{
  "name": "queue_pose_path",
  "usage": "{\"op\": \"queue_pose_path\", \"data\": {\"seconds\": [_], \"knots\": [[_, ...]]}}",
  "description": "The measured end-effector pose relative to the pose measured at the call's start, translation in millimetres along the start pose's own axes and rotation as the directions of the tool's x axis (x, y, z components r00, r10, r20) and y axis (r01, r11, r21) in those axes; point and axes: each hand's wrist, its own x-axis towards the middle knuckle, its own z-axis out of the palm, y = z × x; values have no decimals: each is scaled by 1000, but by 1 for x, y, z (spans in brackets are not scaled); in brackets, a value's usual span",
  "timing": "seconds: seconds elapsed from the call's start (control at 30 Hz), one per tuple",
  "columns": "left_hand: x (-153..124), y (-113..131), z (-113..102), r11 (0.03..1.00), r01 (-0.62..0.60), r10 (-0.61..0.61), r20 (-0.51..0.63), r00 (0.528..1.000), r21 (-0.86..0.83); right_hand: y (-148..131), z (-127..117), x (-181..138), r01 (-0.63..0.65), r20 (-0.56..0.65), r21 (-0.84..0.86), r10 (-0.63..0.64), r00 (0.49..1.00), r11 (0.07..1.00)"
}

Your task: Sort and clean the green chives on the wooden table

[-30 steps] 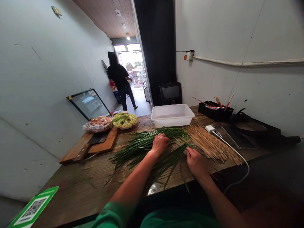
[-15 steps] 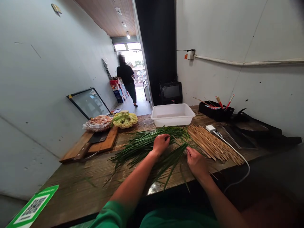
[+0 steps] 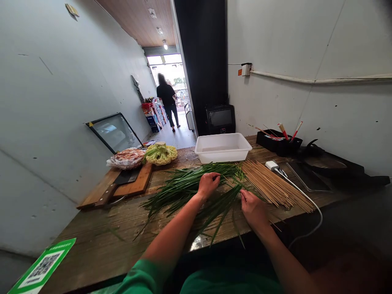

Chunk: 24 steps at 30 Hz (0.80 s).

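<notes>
The right hand (image 3: 252, 206) has its grip clamped on one end of the bunch (image 3: 225, 200), which lies on the surface (image 3: 147, 222) towards its front edge; pinching there presumably keeps the ends together while the blades fan out. The left hand (image 3: 208, 184) is over the leaf pile (image 3: 180, 184), its grip drawn in, though I cannot tell whether it holds anything. The skewers (image 3: 272, 185) sit beside the right hand, probably for easy reach. Compared with a second ago, the left fingers are more curled, the bunch is unmoved, and the person (image 3: 167, 96) is farther towards the doorway (image 3: 165, 63).
</notes>
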Motion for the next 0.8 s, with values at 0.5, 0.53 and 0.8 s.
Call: {"op": "queue_pose_path", "data": {"seconds": [0.5,0.53,0.8], "knots": [[-1,-2,2,999,-44,44,-22,999,3,1,1,0,5,9,-28,-5,1000,1000],[-2,-3,2,998,-55,55,-24,998,5,1,1,0,5,11,-27,-5,1000,1000],[-8,0,4,989,-142,143,-9,990,50,-1,0,1,-11,4,-37,12,1000,999]]}}
